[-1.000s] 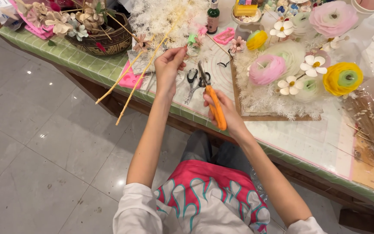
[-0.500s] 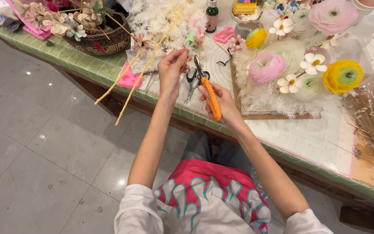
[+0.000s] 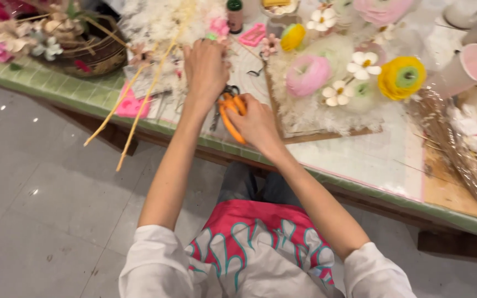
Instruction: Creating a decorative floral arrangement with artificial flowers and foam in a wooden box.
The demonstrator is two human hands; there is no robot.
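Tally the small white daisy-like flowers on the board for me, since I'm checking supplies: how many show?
3 white flowers: one at the board's far edge, one beside the yellow bloom, one just right of the pink round bloom. More may hide in the white fluff.

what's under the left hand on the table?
The left hand rests over pale dried stems and white fluffy filler, beside the orange-handled scissors in the right hand. Whatever lies directly beneath the palm is covered.
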